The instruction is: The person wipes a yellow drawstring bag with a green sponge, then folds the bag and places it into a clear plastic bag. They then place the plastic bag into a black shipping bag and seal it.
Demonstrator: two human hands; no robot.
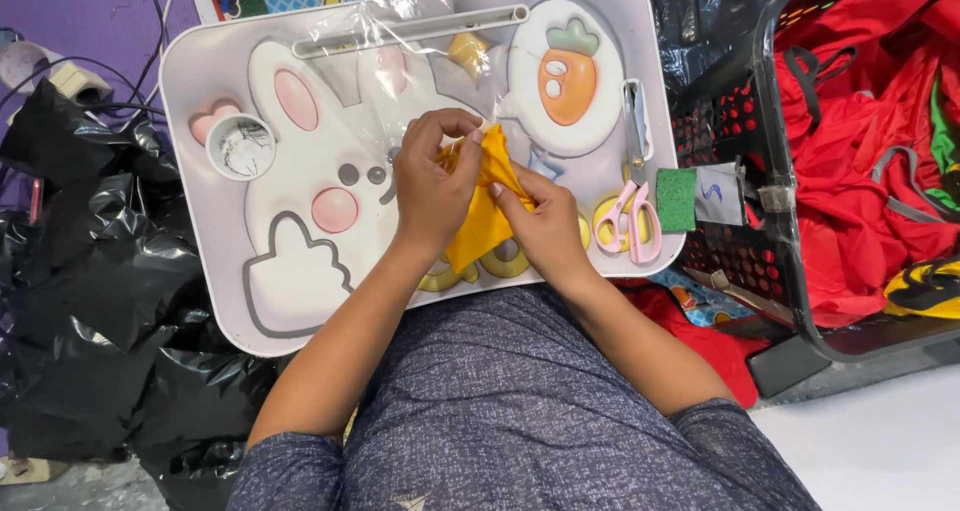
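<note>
A piece of yellow fabric [487,206] is pinched closed between the fingers [452,129] of the left hand [432,191] and the right hand [545,226], its long axis hanging toward the person, above a rabbit-printed tray [300,301], pink scissors [628,221] lying just right of the fabric.

matt yellow cloth [483,211], glossy plastic tray [300,301]

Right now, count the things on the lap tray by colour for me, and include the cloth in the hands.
Yellow: 2, the cloth held by the left hand and right hand, and the tape roll under it
Pink: 1, scissors
Green: 1, sponge
White: 1, cup
Total: 5, all on the tray
</note>
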